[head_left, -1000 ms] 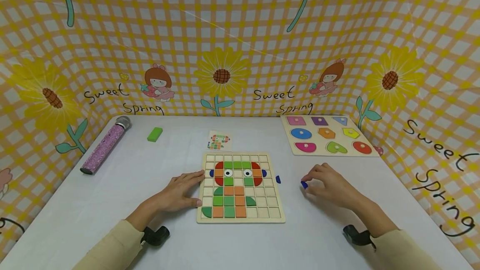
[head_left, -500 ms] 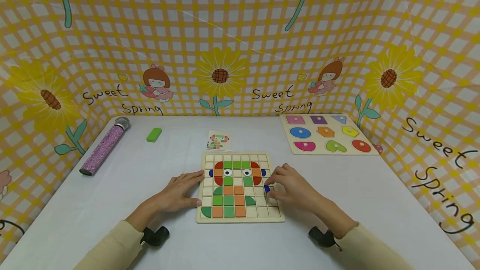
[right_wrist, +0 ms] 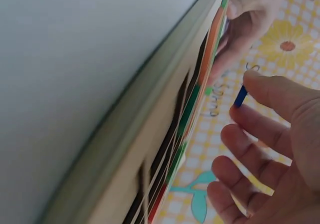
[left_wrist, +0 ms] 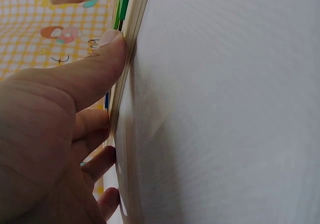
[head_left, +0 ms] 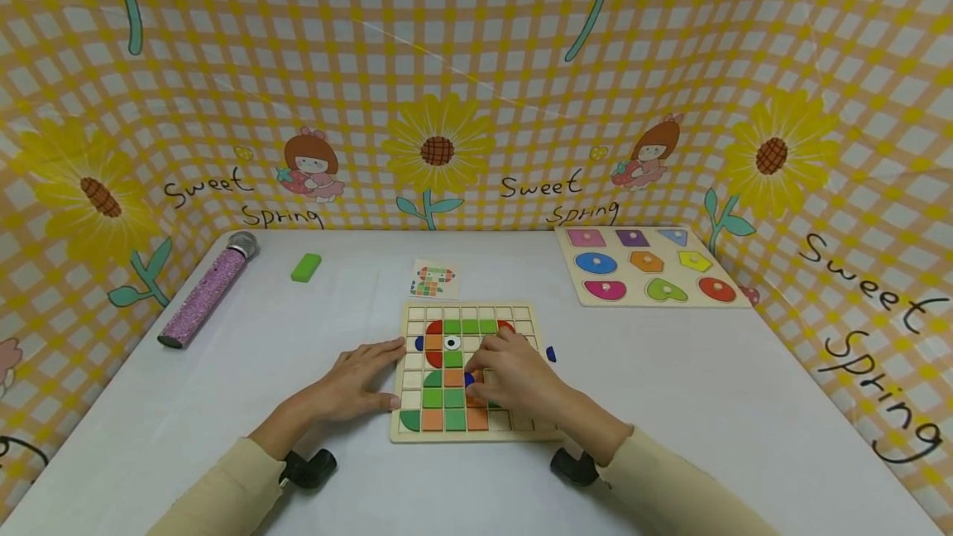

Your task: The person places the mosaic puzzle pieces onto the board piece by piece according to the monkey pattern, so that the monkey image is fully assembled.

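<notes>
A light wooden grid board (head_left: 476,437) lies on the table, its cells partly filled with green, orange and red tiles and an eye tile (head_left: 452,343). My left hand (head_left: 352,381) rests along its left edge, with thumb and fingertips touching the side in the left wrist view. Above the board's middle, my right hand (head_left: 515,367) pinches a small blue half-round tile (right_wrist: 241,96) between thumb and forefinger. The right wrist view shows this tile clear of the board. My right hand hides the other eye tile and several cells on the right.
Just right of the board lies a loose blue tile (head_left: 551,354). Behind stands a pattern card (head_left: 435,279). A green block (head_left: 306,267) and a glittery pink microphone (head_left: 208,292) lie left. A shape puzzle (head_left: 651,304) lies back right, before the patterned cloth.
My right hand has moved left from the bare table over the board, carrying the blue half-round tile from beyond the right edge to the middle. The left hand stays at the board's edge.
</notes>
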The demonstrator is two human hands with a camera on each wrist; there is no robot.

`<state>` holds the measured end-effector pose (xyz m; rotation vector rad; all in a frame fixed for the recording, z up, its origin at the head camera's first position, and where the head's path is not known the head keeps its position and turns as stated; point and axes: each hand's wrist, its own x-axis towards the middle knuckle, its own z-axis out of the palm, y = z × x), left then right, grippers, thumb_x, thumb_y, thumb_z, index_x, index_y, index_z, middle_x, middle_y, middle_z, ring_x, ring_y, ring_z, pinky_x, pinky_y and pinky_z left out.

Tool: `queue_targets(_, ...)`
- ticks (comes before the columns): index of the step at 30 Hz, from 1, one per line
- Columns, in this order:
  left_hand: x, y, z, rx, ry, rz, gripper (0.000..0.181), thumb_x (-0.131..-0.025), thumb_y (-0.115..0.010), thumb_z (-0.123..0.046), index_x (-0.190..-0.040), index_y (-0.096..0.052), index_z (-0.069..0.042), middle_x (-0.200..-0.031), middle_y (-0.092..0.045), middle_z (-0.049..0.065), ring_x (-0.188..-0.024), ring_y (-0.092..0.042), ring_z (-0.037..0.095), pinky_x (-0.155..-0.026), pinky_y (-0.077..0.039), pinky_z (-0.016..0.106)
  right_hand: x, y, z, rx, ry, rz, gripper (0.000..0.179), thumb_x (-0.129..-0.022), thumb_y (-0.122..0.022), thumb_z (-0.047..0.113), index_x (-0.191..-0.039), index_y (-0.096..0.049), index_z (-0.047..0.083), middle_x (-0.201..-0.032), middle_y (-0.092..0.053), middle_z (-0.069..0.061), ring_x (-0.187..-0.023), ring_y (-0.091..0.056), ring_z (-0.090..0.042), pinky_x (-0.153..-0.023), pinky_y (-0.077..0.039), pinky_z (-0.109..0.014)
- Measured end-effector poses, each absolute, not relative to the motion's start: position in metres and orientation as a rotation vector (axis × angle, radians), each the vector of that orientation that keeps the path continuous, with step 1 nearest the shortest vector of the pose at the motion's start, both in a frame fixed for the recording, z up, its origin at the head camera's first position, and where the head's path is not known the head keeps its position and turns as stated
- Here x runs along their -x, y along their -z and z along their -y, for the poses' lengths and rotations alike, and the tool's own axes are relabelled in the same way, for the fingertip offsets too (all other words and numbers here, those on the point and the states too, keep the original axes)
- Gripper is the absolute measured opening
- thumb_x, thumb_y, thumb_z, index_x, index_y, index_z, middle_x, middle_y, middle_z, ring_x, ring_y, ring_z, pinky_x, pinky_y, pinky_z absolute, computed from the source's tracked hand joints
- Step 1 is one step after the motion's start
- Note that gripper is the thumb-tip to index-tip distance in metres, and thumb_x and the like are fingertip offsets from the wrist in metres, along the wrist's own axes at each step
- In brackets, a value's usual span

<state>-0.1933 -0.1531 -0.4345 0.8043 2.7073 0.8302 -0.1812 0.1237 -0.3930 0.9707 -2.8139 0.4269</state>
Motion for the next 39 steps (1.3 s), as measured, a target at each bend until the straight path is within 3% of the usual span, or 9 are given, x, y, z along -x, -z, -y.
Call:
queue_targets(22, 0.194, 0.430, 0.156, -0.834, -0.823, -2.697, 0.074, -0.086, -0.066, -0.039, -0.145, -0.036, -0.006, -0.155, -0.028, 0.011, -0.141, -0.027, 0.036, -0.107, -0.021, 0.062, 0.183, 0.393, -0.059, -1.069, -0.292, 2.936, 0.023, -0.080, -0.072, 0.042, -0.095, -0.074, 0.023, -0.090, -0.061, 0.007, -0.085, -0.043, -0.011, -0.075, -0.038, -0.024)
queue_targets(39, 0.193, 0.430, 0.157, -0.844, -0.838, -2.677, 0.074, -0.087, -0.065, -0.038, -0.146, -0.035, -0.006, -0.156, -0.027, 0.011, -0.142, -0.025, 0.035, -0.108, -0.019, 0.062, 0.182, 0.395, -0.054, -1.095, -0.302, 2.931, 0.021, -0.080, -0.072, 0.040, -0.095, -0.074, 0.024, -0.091, -0.060, 0.007, -0.086, -0.041, -0.012, -0.074, -0.035, -0.024)
